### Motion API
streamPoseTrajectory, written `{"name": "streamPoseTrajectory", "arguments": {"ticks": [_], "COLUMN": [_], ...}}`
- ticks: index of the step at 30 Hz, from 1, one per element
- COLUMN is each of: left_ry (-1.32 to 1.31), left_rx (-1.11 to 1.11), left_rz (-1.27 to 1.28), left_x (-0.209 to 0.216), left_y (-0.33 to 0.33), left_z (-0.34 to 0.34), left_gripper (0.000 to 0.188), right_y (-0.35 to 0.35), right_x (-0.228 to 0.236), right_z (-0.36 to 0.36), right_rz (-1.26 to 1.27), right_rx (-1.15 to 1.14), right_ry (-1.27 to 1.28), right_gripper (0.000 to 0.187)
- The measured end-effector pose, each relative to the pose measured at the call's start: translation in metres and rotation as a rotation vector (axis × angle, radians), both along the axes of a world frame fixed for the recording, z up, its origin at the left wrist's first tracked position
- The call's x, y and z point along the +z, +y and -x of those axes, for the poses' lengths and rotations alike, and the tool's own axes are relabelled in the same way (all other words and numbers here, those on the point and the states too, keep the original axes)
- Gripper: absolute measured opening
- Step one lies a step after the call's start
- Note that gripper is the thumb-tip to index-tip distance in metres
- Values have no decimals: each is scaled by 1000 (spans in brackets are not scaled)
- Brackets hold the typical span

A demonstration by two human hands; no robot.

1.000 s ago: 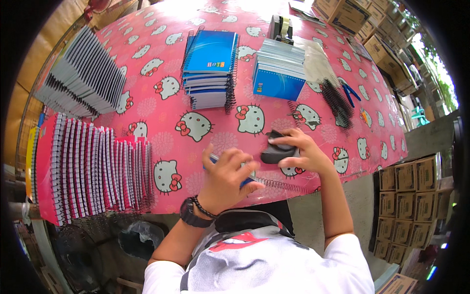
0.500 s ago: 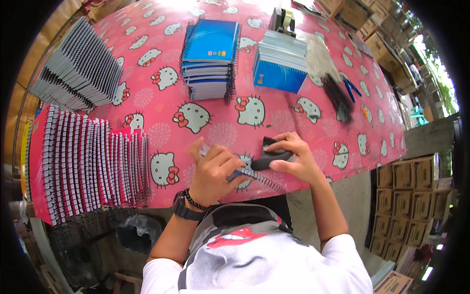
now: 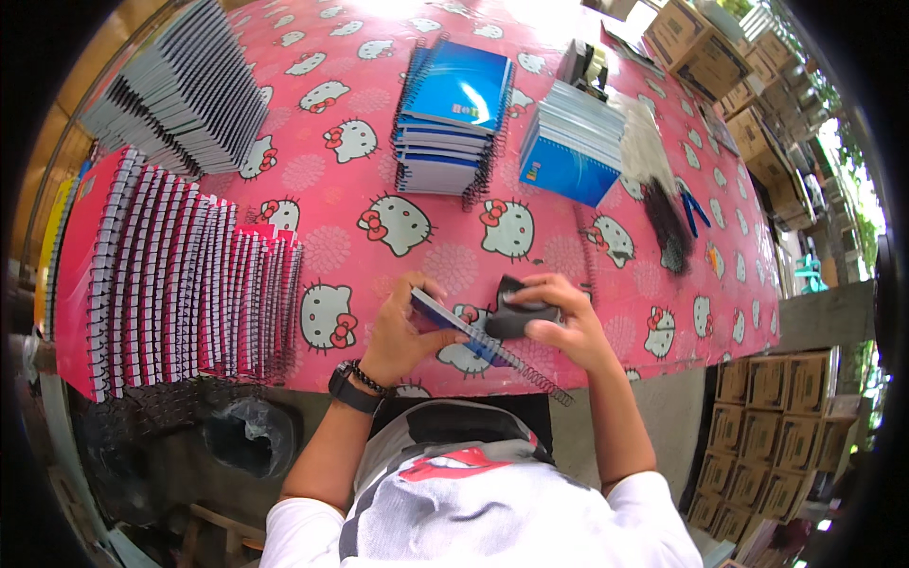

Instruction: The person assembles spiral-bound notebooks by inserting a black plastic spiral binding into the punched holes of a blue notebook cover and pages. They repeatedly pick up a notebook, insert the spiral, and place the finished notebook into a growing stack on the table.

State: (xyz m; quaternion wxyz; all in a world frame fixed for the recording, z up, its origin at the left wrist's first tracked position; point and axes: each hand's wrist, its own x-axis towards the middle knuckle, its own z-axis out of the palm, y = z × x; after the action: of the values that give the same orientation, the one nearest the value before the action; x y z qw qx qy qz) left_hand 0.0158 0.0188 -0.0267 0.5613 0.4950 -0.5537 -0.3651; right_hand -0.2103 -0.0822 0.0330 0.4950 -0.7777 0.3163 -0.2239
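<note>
Head view: blue notebook (image 3: 443, 315) with wire coil (image 3: 526, 365), in hand over a pink table (image 3: 450, 220).
Left hand (image 3: 401, 331) pinching the notebook between thumb and fingers, near the table's front edge; right hand (image 3: 570, 320) curled round a black tool (image 3: 512, 317), just beside the coiled edge, contact unclear; coil extending to lower right; blue notebook stack (image 3: 461, 87) beyond, red notebooks (image 3: 161, 275) at left.

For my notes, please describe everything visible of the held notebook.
The notebook is small, thin and tilted, with a blue cover and pale papery page edges. A thin coil lies along part of one edge, its tail extending toward the picture's lower right. The left hand grips it over the pink tabletop; contact with the black object is unclear.
</note>
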Motion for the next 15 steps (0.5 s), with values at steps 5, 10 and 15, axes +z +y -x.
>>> {"name": "streamPoseTrajectory", "arguments": {"ticks": [5,10,15], "left_ry": [10,75,57], "left_rx": [-9,-35,-48], "left_rz": [6,-10,-72], "left_x": [2,-3,-4], "left_y": [-1,-2,-1], "left_z": [0,2,1], "left_gripper": [53,53,54], "right_y": [5,-5,-8], "right_x": [8,18,21], "right_z": [-9,-17,-24], "right_rz": [-7,-6,-295], "right_rx": [54,120,259], "right_ry": [-58,-44,-276], "right_gripper": [46,44,46]}}
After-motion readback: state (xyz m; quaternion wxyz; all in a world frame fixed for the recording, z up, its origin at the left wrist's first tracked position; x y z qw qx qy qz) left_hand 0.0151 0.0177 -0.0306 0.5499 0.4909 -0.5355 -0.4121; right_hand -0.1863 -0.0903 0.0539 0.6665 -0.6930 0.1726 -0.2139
